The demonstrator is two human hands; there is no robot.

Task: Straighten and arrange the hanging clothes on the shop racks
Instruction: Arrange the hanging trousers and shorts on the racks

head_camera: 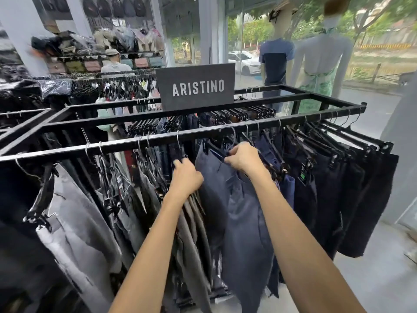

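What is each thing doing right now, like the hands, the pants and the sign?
Left hand: grips the bunched grey-brown trousers.
Right hand: pinches the top of the navy blue trousers.
Navy blue trousers: hanging from the black metal rail.
Dark grey ARISTINO sign: standing upright.

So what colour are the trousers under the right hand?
Navy blue trousers, seen in the head view.

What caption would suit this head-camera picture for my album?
At the Aristino rack, left hand grips grey trousers while right hand pinches the top of a navy pair.
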